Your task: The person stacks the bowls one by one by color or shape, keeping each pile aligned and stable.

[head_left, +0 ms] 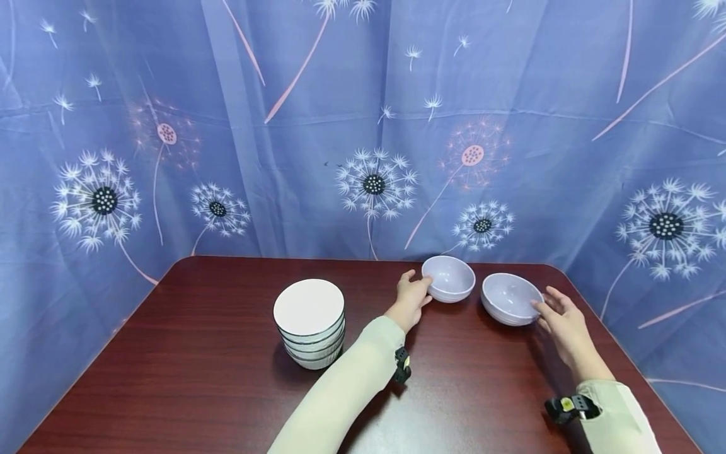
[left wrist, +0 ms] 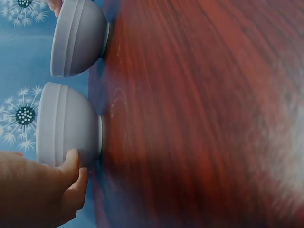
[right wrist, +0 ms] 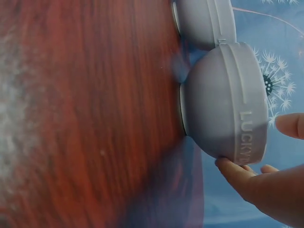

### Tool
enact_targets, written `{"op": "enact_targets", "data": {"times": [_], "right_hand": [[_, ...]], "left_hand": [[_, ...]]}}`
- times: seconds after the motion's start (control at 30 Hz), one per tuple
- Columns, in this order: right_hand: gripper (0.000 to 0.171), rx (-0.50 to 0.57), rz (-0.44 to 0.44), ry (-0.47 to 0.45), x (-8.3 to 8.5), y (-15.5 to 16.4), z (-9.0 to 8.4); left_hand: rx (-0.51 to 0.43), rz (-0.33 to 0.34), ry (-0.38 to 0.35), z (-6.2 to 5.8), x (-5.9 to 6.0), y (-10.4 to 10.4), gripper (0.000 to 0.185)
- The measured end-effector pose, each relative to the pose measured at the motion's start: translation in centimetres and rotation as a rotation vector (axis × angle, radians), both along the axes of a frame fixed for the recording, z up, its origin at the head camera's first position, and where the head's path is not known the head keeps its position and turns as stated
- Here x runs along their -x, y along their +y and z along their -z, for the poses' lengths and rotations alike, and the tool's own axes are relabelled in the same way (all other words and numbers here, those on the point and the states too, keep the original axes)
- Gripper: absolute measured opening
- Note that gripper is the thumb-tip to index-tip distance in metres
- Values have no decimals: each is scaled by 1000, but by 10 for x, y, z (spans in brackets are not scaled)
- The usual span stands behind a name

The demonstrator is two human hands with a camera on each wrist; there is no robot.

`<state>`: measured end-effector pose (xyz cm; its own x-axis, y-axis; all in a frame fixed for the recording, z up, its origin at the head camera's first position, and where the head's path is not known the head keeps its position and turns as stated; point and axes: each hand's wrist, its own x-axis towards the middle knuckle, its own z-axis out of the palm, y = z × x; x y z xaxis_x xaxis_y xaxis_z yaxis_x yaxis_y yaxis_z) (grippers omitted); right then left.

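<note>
Two pale lavender bowls stand upright at the back right of the table. My left hand [head_left: 411, 301] is at the near left side of the left bowl [head_left: 448, 277]; in the left wrist view its fingertips [left wrist: 71, 159] touch the outer wall. The right bowl [head_left: 512, 301] has raised letters on its side in the right wrist view. There my right hand [right wrist: 270, 190] has a fingertip at the lower wall, while the thumb [right wrist: 290, 126] stands just off the rim. From the head, that hand lies along the bowl's right side.
A stack of several white bowls with dark rims [head_left: 309, 309] stands upside down left of my left forearm. The dark red wooden table [head_left: 187, 359] ends at a blue dandelion-print curtain [head_left: 306, 157] behind and at both sides. Each wrist wears a small black camera [head_left: 403, 366].
</note>
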<state>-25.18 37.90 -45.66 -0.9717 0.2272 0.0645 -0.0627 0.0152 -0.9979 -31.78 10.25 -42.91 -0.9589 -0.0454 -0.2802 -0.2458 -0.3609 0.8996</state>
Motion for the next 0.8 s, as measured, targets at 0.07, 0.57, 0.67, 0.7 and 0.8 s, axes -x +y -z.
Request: {"op": "enact_targets", "data": {"times": [0.07, 0.57, 0.67, 0.7, 0.8], "right_hand": [[72, -2, -14, -25, -4, -4, -2], [78, 38, -109, -69, -12, -17, -8], [80, 44, -148, -61, -18, -24, -18], [78, 70, -138, -56, -19, -26, -19], [80, 78, -144, -68, -20, -28, -21]], "left_hand": [[-42, 15, -22, 4, 0, 2, 57], [-177, 116, -62, 11, -4, 6, 64], [-200, 122, -74, 10, -4, 8, 63], [-215, 117, -77, 10, -4, 8, 64], [-238, 99, -71, 10, -4, 10, 63]]}}
